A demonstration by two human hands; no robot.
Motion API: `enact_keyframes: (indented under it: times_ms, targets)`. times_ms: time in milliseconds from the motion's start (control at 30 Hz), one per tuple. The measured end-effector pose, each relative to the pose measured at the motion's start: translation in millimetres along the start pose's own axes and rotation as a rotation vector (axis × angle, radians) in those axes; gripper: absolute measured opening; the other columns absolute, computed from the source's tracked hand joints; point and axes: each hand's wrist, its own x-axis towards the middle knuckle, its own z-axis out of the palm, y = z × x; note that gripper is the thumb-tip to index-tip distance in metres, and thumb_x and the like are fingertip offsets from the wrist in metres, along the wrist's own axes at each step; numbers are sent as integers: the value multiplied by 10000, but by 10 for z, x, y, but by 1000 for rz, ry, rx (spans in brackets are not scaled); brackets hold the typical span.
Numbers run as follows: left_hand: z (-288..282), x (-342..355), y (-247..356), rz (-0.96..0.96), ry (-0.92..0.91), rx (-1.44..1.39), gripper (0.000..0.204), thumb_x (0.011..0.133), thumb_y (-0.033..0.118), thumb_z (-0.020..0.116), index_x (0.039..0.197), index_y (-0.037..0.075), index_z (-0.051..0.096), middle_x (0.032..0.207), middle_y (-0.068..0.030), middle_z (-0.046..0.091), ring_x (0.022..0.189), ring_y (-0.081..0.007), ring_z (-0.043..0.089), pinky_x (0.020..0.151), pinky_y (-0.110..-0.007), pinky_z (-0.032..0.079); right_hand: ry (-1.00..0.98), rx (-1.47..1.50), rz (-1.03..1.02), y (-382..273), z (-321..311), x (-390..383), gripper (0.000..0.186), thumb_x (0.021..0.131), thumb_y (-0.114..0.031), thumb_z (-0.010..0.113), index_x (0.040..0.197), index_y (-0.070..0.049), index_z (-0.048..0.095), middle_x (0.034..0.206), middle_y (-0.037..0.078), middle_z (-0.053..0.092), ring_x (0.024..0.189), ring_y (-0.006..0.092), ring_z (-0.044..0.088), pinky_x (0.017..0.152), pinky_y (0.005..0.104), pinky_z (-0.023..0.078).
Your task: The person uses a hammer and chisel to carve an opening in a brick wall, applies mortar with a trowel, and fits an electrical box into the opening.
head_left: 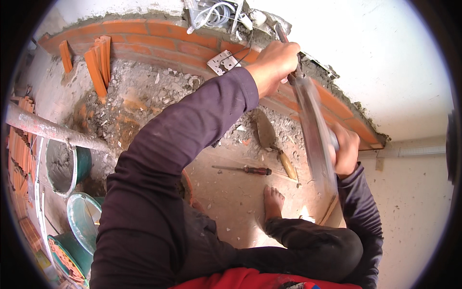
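My left hand (275,64) is closed round the upper part of a long metal tool (313,130), which slants down from the brick course (163,41) and is smeared by motion. My right hand (345,149) grips the tool's lower part, by the right side of the brickwork. Below them on the dusty floor lie a pointing trowel with a wooden handle (288,164) and a red-handled screwdriver (256,170). A white electrical plate (222,61) with dark wires rests against the bricks left of my left hand.
Upright bricks (96,72) stand in rubble at left. Buckets, one holding mortar (60,164), and a pale pole (53,127) are beside stacked bricks (17,154) at far left. A box with white cable (211,14) sits in the wall. My bare foot (273,202) is below.
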Motion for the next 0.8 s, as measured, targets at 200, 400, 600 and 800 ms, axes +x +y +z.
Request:
enact_keyframes:
  times_ms: [200,400,600,800]
  targets:
    - [3,-27,73,-19,37,-71,231,947,280,555,784,118,577,682,19,535,651,-105,481,646,-329,365,-32,-131,-222,-2,-109,-83,686,887,-697,509,833,-19,595,656,131,552,577,377,583,537,404,445]
    - [23,-48,64,-21,24,36,201,934,253,562,776,130,567,701,23,544,656,-107,483,644,-331,363,-144,-33,154,-44,-108,-27,680,866,-668,575,867,12,591,680,183,560,599,386,600,557,419,464]
    - [42,2,54,-3,39,-31,204,922,258,562,762,131,560,687,29,538,634,-103,471,622,-332,355,-33,-165,-210,117,-160,-44,679,851,-679,578,862,-1,593,652,179,527,580,404,568,535,412,450]
    - [84,-90,16,-11,84,80,250,922,287,561,728,129,553,678,36,505,603,-98,429,596,-320,330,-97,-102,45,2,-142,-105,663,791,-697,637,805,-35,598,635,140,559,562,366,591,519,402,459]
